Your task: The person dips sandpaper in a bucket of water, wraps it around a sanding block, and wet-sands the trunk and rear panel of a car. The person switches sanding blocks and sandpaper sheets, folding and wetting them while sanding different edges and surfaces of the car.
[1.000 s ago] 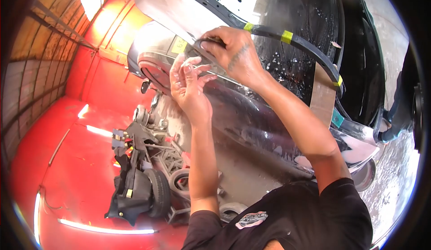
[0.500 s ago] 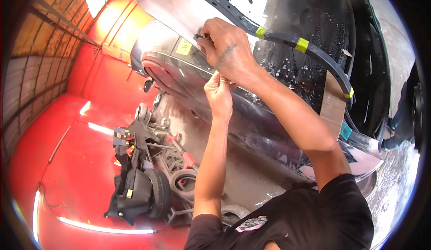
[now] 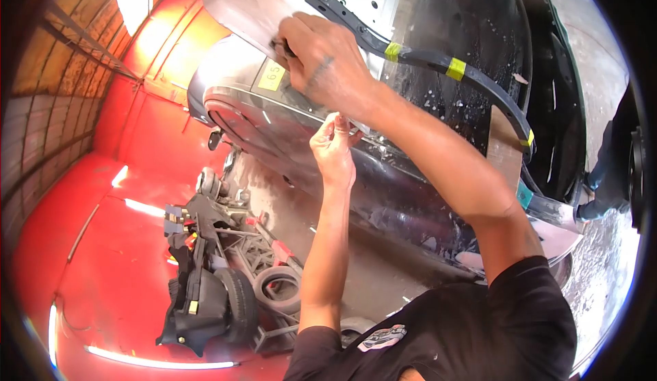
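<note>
My right hand (image 3: 327, 59) reaches across the car at the edge of a raised pale panel (image 3: 236, 5). Its fingers are curled round a small dark object (image 3: 286, 47), mostly hidden by the hand, so its kind cannot be made out. Just below, my left hand (image 3: 333, 150) is held above the dark car body (image 3: 397, 189), thumb and fingertips pinched together. Whatever lies between those fingertips is too small to name. Beside my right hand runs a curved black strip (image 3: 417, 58) with yellow tape on it. A yellow label (image 3: 272, 76) shows on the car near my right fingers.
Car parts and a tire (image 3: 239, 299) lie on the left, by a grey metal frame (image 3: 250, 251). A brown board (image 3: 504, 150) leans at the strip's far end. Another person's legs (image 3: 606, 169) show at the right edge. Behind stands a red wall (image 3: 130, 128).
My right hand has moved left and slightly up along the panel edge with the small dark object. My left hand stays nearly in place, now apart from the right hand. The view has shifted slightly.
</note>
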`<state>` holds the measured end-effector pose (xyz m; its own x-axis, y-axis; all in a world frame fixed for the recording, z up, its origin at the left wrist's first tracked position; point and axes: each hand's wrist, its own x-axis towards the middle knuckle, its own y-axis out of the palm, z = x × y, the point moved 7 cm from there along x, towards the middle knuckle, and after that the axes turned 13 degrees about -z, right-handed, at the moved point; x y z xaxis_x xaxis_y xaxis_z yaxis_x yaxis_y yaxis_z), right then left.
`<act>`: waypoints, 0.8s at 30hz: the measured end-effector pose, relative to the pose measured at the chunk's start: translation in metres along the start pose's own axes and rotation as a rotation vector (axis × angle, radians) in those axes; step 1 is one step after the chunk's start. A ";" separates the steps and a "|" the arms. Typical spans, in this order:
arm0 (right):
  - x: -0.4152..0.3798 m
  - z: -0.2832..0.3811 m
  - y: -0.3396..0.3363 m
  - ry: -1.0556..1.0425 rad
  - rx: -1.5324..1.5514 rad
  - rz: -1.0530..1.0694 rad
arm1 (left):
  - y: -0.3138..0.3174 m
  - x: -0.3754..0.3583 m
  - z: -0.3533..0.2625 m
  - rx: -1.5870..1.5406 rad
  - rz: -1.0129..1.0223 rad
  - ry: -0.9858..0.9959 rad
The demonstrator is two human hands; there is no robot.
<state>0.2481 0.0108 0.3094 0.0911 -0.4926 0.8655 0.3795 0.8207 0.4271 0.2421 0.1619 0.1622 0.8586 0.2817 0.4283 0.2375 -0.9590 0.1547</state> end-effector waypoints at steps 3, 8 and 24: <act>-0.031 -0.001 -0.019 0.069 -0.007 0.001 | -0.006 -0.002 0.008 -0.026 0.002 -0.009; -0.002 -0.001 0.005 0.020 0.027 -0.040 | -0.008 0.001 0.017 -0.066 -0.029 -0.010; -0.035 -0.008 -0.010 0.148 0.098 0.070 | -0.006 -0.004 0.016 -0.089 -0.049 -0.017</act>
<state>0.2482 0.0180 0.2729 0.2517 -0.4643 0.8492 0.2768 0.8753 0.3965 0.2440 0.1659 0.1456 0.8547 0.3267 0.4035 0.2386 -0.9374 0.2536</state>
